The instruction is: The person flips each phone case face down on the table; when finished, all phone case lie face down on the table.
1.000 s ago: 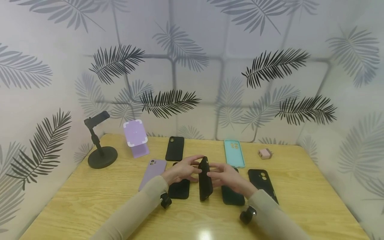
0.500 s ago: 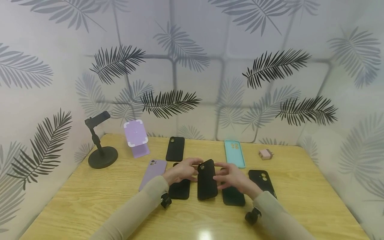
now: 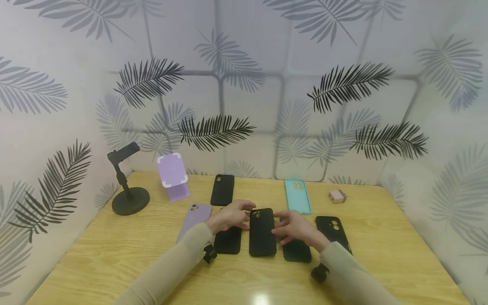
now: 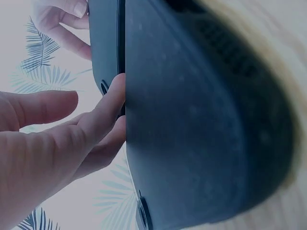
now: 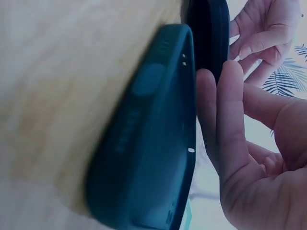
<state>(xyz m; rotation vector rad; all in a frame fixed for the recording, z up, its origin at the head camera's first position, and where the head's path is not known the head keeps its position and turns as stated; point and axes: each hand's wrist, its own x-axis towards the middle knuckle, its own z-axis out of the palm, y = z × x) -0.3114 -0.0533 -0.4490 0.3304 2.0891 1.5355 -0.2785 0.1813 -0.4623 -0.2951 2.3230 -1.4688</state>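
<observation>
A black phone case (image 3: 262, 233) lies flat, camera opening at its far left corner, between the two hands. My left hand (image 3: 231, 215) has its fingertips at the case's left edge, thumb apart in the left wrist view, and reaches across another black phone case (image 3: 228, 242). From the other side my right hand (image 3: 299, 228) has its fingertips close at the right edge, fingers fairly straight in the right wrist view. Below that hand is a dark green phone case (image 5: 144, 139), its hollow side up. Neither hand is curled round anything.
A lilac case (image 3: 193, 218) and a black case (image 3: 223, 189) lie left; a turquoise case (image 3: 298, 197), a black case (image 3: 331, 231) and a pink charger plug (image 3: 337, 195) lie right. A black phone stand (image 3: 130, 199) and a lilac stand (image 3: 172, 170) stand back left.
The middle black case has gone from standing on edge between the hands, through a tilt, to lying flat. Both hands stay beside it, fingers loosened from it.
</observation>
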